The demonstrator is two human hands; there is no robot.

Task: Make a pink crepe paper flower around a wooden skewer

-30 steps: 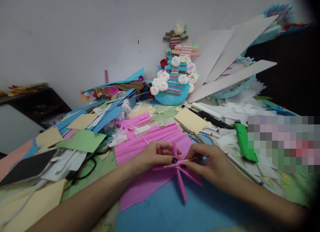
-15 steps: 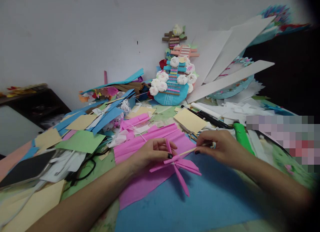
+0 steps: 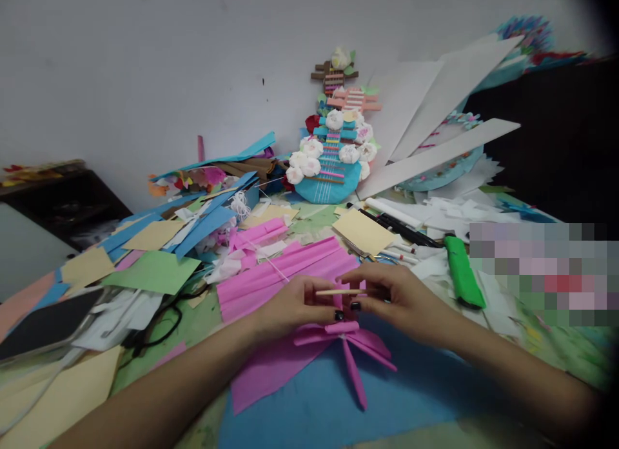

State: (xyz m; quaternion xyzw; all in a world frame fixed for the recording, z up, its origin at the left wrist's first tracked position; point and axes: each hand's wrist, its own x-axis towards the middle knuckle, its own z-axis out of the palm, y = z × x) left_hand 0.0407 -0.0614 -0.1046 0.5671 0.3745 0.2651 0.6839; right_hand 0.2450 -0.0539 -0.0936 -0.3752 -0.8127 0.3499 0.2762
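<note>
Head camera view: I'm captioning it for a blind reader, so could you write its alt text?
A person's left hand holds a pink paper piece with narrow petals while the right hand holds a pale stick. Below are a pink sheet and a blue sheet; beyond scattered papers is a blue guitar-shaped craft with white flowers.

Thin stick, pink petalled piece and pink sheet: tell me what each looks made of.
Thin stick: probably wood, matte, from its pale tan colour. Pink petalled piece: likely paper, perhaps crepe, dull-surfaced, its petals softly folded. Pink sheet: apparently the same paper, also matte, from matching colour and long creases.
</note>
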